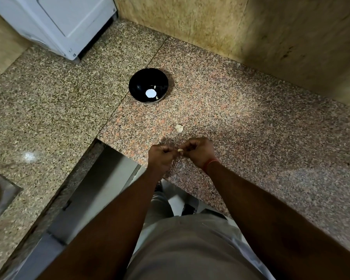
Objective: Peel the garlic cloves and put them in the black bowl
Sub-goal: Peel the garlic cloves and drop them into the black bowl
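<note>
Both hands met just above the near edge of the speckled granite table [251, 122]. The left hand [160, 156] and the right hand [198, 151] had their fingers curled, pinching a small pale garlic clove [180, 150] between them. Just beyond the hands a scrap of garlic, skin or clove I could not tell, [179, 128] lay on the table. Farther back stood the black bowl [137, 83], with pale cloves [156, 96] inside it. A red thread [210, 163] circled the right wrist.

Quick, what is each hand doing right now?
Left hand: fingers curled, pinching the garlic clove at its left end.
Right hand: fingers curled, pinching the same clove from the other side.
</note>
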### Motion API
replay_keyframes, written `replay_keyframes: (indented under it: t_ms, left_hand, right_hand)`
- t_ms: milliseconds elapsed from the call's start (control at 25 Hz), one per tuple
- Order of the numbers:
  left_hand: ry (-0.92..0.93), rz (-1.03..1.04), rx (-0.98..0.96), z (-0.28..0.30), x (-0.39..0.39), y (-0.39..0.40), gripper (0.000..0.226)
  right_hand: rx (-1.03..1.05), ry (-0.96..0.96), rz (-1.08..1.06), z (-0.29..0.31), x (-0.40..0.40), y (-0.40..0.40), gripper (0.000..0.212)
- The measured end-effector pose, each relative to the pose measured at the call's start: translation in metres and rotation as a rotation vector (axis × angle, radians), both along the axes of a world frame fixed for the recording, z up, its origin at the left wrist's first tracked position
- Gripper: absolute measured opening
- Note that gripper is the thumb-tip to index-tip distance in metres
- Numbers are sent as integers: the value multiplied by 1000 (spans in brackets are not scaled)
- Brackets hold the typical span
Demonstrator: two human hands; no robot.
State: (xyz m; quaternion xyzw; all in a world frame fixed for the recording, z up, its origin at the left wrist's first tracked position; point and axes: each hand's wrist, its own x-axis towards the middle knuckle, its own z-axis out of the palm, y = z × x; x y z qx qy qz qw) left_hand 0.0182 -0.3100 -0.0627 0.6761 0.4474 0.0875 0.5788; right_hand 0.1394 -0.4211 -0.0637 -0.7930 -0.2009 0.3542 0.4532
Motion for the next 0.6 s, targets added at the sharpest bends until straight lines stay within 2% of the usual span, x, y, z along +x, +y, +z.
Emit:
replay_keyframes:
  t_ms: [160,600]
  left_hand:
    - [-34,22,-52,4,1,-3,13]
    - [-14,-12,-33,3,-4,1,14]
  right_hand:
    - [-13,-16,6,-1,-1,-2,18]
    - [43,181,-36,0,-3,-2,17]
